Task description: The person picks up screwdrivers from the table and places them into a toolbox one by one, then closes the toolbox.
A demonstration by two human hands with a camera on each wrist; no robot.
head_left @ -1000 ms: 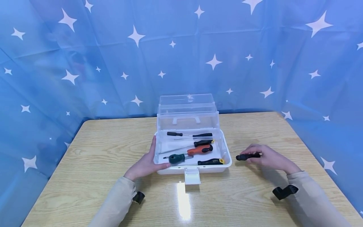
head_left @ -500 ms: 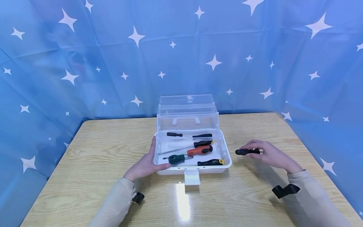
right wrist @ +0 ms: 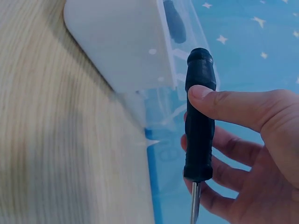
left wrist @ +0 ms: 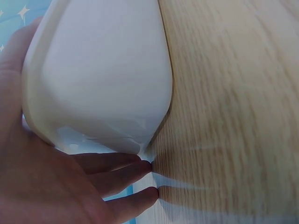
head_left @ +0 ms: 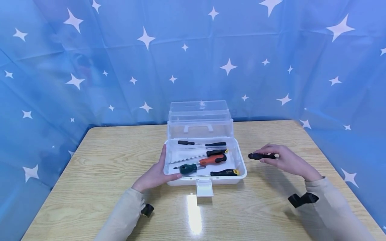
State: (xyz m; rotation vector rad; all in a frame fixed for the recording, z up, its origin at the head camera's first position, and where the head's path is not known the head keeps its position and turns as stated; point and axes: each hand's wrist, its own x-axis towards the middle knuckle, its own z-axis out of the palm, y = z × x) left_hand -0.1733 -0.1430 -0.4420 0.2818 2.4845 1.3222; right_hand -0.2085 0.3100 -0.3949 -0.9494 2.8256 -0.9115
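Observation:
In the head view a white toolbox (head_left: 235, 181) with its clear lid (head_left: 199, 115) raised stands mid-table. My left hand (head_left: 152, 175) rests against its left front corner, thumb on the front rim and fingers along the side. The left wrist view shows these fingers nearly straight, their tips near the tabletop. Right of the box, my right hand (head_left: 286, 160) holds a black-handled screwdriver (right wrist: 200, 135) by the handle, thumb on one side and fingers on the other. Its metal shaft (right wrist: 195, 203) points away from the box. The shaft's tip is out of view.
Inside the box lie several screwdrivers, among them an orange-and-black one (head_left: 213, 159), a stubby green one (head_left: 187, 168) and a black-and-yellow one (head_left: 224, 172). The front latch (head_left: 204, 188) hangs down. Behind the wooden table (head_left: 99, 167) hangs a blue starry curtain (head_left: 114, 60).
My right hand has lifted the screwdriver upward and slightly left, nearer the box's right side. The left hand and the toolbox have stayed in place.

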